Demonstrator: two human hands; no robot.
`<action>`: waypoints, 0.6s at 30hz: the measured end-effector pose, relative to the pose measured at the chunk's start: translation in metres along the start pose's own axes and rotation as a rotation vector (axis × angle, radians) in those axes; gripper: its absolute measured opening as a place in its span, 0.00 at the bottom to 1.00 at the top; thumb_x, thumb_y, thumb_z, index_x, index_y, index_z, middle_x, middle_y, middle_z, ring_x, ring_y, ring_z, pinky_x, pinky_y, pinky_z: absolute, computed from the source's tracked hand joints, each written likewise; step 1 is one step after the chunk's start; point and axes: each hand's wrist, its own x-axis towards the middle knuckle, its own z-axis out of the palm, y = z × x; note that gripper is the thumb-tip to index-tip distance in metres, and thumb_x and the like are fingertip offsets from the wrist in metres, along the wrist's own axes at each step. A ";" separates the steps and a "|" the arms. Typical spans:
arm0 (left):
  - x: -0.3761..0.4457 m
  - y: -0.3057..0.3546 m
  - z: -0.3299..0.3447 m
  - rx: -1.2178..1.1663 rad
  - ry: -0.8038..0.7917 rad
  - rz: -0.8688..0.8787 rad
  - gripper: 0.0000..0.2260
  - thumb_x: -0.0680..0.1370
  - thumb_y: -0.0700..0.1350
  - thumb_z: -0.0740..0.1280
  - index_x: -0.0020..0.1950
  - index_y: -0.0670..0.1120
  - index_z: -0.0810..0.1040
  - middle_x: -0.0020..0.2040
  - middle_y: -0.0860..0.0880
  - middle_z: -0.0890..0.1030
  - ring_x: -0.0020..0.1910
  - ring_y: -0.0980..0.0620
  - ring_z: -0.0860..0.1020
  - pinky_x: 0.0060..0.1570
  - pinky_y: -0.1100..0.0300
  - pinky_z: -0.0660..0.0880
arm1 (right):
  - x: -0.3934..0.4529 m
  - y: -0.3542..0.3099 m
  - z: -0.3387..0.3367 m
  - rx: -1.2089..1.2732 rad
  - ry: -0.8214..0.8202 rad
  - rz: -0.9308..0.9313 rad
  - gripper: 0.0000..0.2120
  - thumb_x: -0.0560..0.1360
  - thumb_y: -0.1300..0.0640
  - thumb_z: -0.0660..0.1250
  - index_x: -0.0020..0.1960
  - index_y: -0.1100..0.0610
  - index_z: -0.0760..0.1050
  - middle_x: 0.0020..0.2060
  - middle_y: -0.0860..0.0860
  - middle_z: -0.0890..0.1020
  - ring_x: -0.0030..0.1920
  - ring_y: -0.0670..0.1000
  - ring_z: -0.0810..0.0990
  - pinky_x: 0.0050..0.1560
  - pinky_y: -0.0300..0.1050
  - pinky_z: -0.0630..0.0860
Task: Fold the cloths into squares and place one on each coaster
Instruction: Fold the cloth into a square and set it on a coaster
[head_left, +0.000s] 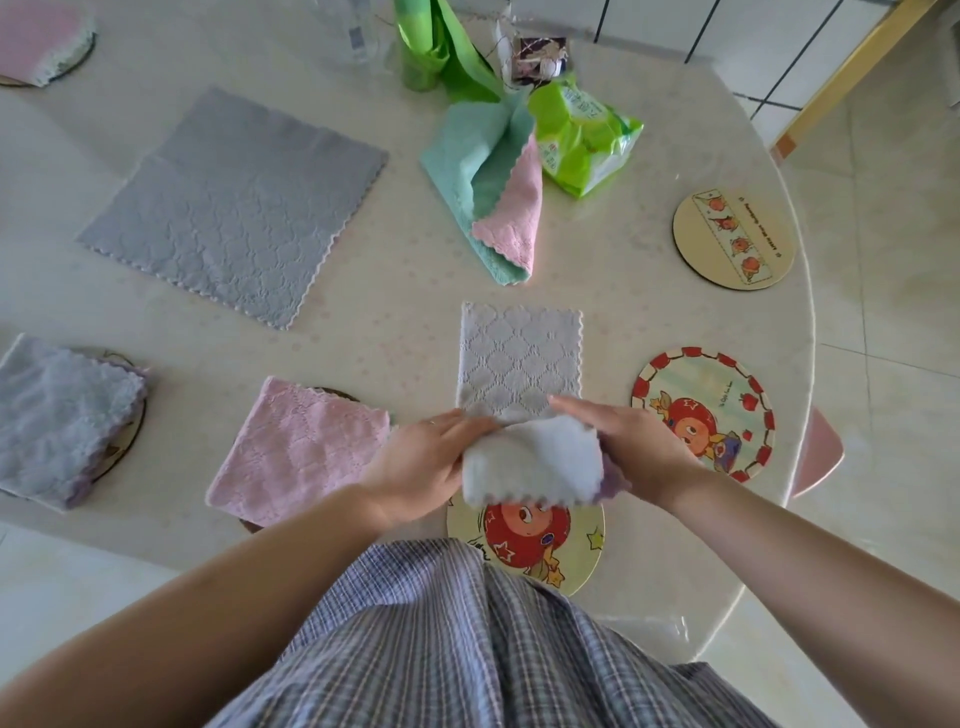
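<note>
At 6 o'clock on the table (395, 291), both hands work a grey-white cloth (519, 364) that's already a long strip running toward 12. Left hand (421, 462) and right hand (639, 447) each grip a side of the near end, fingers curled round the raised fold (530, 462), which hangs just above the coaster (530, 540) nearest the body. Step in hand, I'd say: the 2nd fold, strip into square. Next move calls for carrying the near end over to the far edge, matching corners, pressing flat, then setting the square on a bare coaster, prob. the one right below.

Count, as far as visible:
- Cloths: 7. Grey one spread flat (234, 208) at 10 o'clock, unfolded; teal (467, 171) + pink (511, 208) heaped together at 12, unfolded; the one in hand; 3 folded & placed: pink square (301, 447) at 7, grey square (57, 415) at 9, pink one (36, 36) at far 11.
- Coasters: 6. 3 covered, edges peeking out; 3 bare: near one, red-bordered one (701, 410) at 4, peach-strip one (732, 239) at 2.

So 4 cloths to fold but only 3 bare coasters in sight.
</note>
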 end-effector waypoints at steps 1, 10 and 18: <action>0.002 0.005 -0.008 -0.067 0.017 -0.099 0.13 0.80 0.46 0.58 0.63 0.50 0.73 0.53 0.53 0.80 0.42 0.58 0.78 0.42 0.71 0.73 | 0.002 -0.004 -0.001 0.093 0.031 0.064 0.26 0.76 0.66 0.60 0.70 0.47 0.64 0.45 0.47 0.82 0.38 0.43 0.79 0.40 0.33 0.76; 0.039 -0.003 -0.009 -0.579 0.109 -0.446 0.22 0.79 0.49 0.61 0.71 0.59 0.57 0.49 0.48 0.80 0.44 0.48 0.81 0.42 0.44 0.78 | 0.020 -0.003 0.010 0.446 0.212 0.357 0.08 0.79 0.54 0.60 0.42 0.52 0.72 0.34 0.52 0.80 0.34 0.51 0.80 0.33 0.43 0.74; 0.061 -0.010 -0.006 -0.528 0.058 -0.583 0.32 0.79 0.48 0.62 0.74 0.60 0.43 0.48 0.47 0.78 0.43 0.48 0.79 0.42 0.46 0.79 | 0.033 0.003 0.012 0.733 0.191 0.555 0.09 0.78 0.54 0.62 0.54 0.57 0.77 0.38 0.50 0.80 0.32 0.46 0.79 0.29 0.35 0.74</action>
